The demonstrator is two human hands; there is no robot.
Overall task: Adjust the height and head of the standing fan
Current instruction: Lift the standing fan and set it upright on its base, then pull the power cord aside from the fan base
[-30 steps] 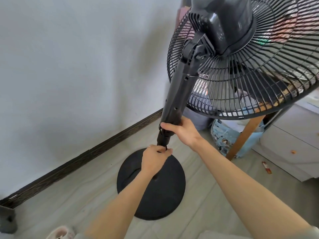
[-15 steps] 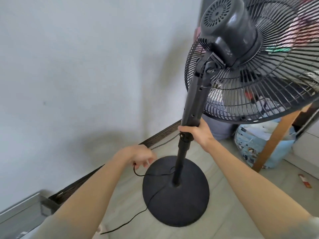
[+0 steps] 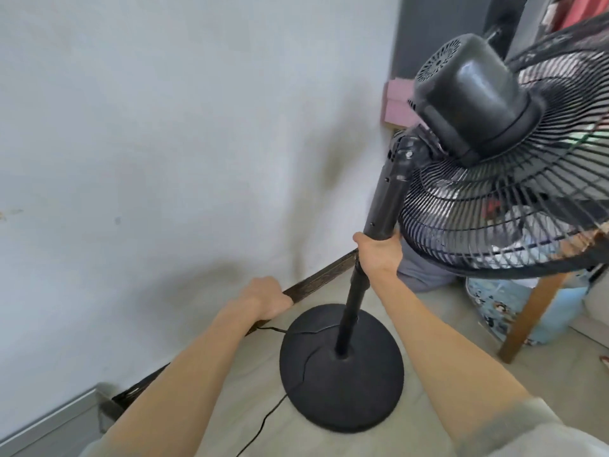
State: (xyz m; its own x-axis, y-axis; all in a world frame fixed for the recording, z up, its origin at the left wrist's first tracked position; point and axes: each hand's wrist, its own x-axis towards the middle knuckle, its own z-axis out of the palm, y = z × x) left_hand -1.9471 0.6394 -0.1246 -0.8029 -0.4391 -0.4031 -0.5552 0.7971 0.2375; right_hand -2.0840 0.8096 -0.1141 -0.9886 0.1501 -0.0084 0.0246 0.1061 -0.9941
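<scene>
The left hand point(image 3: 263, 300) was curled into a loose fist near the wall, free of the fan and, as far as I could see, holding nothing, so I judged it should go to the joint on the thin lower pole point(image 3: 351, 319) and lock it while the height was kept. The right hand point(image 3: 379, 255) was wrapped around the bottom of the thick upper tube point(image 3: 390, 196) and should keep it straight and steady. The black standing fan point(image 3: 461, 166) stood on the floor on its round base point(image 3: 342, 390), its cord point(image 3: 263, 423) lying loose, its grille tilted downward, beside a wooden leg point(image 3: 530, 318).
</scene>
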